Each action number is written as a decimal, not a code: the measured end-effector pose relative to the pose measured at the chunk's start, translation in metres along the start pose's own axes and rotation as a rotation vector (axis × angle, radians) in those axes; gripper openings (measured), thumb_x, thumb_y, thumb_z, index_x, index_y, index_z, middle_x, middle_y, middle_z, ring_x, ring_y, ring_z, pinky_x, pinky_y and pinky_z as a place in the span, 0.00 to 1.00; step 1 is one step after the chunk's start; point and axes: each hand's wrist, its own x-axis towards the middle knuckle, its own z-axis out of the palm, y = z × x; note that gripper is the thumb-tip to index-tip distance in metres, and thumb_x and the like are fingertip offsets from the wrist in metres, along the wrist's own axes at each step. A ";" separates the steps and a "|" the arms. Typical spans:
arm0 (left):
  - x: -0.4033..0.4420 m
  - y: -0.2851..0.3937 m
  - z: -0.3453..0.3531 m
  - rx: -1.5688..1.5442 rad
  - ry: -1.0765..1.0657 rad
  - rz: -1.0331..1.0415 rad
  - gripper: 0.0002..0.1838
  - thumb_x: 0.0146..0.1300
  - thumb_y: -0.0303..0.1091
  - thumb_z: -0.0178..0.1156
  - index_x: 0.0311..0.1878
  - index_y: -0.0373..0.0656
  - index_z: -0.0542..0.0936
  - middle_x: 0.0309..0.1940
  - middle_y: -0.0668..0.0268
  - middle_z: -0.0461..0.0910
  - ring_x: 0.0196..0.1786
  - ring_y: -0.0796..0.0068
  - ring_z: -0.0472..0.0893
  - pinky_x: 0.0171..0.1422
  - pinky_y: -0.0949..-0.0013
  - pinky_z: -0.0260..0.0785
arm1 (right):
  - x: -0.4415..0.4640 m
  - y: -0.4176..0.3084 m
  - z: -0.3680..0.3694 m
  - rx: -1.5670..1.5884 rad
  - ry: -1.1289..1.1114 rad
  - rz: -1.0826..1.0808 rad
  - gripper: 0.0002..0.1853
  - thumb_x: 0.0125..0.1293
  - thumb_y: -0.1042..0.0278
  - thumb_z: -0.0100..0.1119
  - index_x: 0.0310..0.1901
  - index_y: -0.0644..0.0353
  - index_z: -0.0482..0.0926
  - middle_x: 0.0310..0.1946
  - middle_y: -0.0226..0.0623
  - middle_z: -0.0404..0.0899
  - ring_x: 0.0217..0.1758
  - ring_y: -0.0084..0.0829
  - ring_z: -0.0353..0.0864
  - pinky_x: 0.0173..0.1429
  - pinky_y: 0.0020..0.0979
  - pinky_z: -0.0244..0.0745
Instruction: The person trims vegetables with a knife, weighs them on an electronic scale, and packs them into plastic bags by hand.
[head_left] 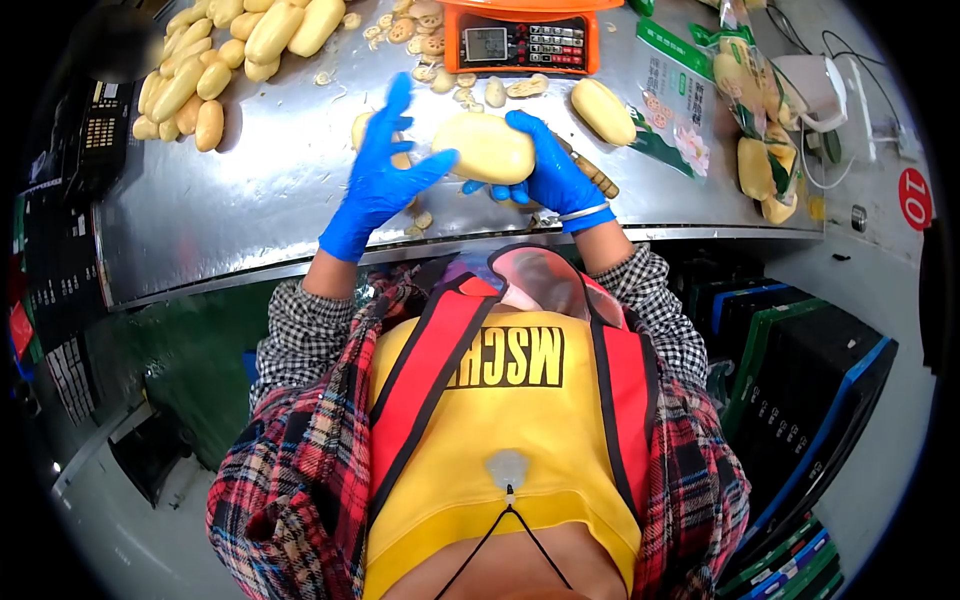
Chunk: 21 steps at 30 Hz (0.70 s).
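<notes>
My right hand (pixel 560 175), in a blue glove, grips a peeled, pale yellow lotus root segment (pixel 484 148) by its right end, above the metal table. Some of its fingers curl beneath the root. My left hand (pixel 385 165), also gloved in blue, is open with fingers spread, its thumb tip at the root's left end; whether it touches cannot be made out. Behind the left fingers lies another pale piece (pixel 362 130), partly hidden. A brown handle (pixel 597 178) shows beside my right hand, the rest hidden. Farther right lies another lotus root segment (pixel 603 111).
An orange scale (pixel 522 45) stands at the back, with cut lotus slices (pixel 428 40) beside it. Lotus roots (pixel 195 85) are piled at the back left. A printed bag (pixel 675 95) and packed lotus roots (pixel 757 165) lie right. Dark crates (pixel 800 400) stand below.
</notes>
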 end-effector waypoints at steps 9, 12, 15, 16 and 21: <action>0.036 0.034 0.051 -0.999 -0.296 -0.513 0.30 0.67 0.45 0.58 0.66 0.37 0.64 0.54 0.54 0.75 0.51 0.63 0.80 0.50 0.67 0.78 | -0.036 -0.005 -0.033 -0.025 0.239 -0.320 0.40 0.68 0.30 0.35 0.56 0.65 0.72 0.36 0.50 0.83 0.27 0.28 0.82 0.27 0.22 0.76; 0.045 0.013 0.074 -1.654 -0.514 -0.823 0.29 0.71 0.48 0.50 0.66 0.38 0.63 0.54 0.47 0.74 0.48 0.52 0.81 0.49 0.56 0.79 | -0.058 -0.003 -0.034 -0.255 0.524 -0.622 0.24 0.64 0.64 0.60 0.59 0.64 0.70 0.36 0.39 0.82 0.37 0.24 0.81 0.40 0.24 0.78; 0.050 0.051 0.098 -1.859 -0.515 -0.976 0.25 0.73 0.49 0.43 0.65 0.43 0.64 0.51 0.44 0.75 0.43 0.50 0.81 0.45 0.54 0.80 | -0.066 0.001 -0.044 -0.284 0.464 -0.793 0.42 0.53 0.68 0.73 0.68 0.60 0.61 0.58 0.40 0.71 0.58 0.31 0.73 0.59 0.30 0.72; 0.053 0.049 0.112 -1.830 -0.632 -0.992 0.26 0.73 0.50 0.42 0.65 0.43 0.65 0.49 0.45 0.76 0.42 0.51 0.82 0.44 0.55 0.81 | -0.069 0.002 -0.051 -0.260 0.443 -0.843 0.45 0.51 0.67 0.74 0.69 0.59 0.59 0.61 0.41 0.68 0.62 0.33 0.71 0.62 0.31 0.70; 0.059 0.075 0.159 -1.352 -0.969 -0.861 0.30 0.70 0.59 0.42 0.57 0.40 0.70 0.37 0.53 0.80 0.31 0.68 0.83 0.32 0.67 0.78 | -0.113 -0.009 -0.061 -0.077 0.501 -0.895 0.46 0.53 0.70 0.71 0.71 0.59 0.52 0.62 0.42 0.65 0.65 0.35 0.68 0.65 0.34 0.67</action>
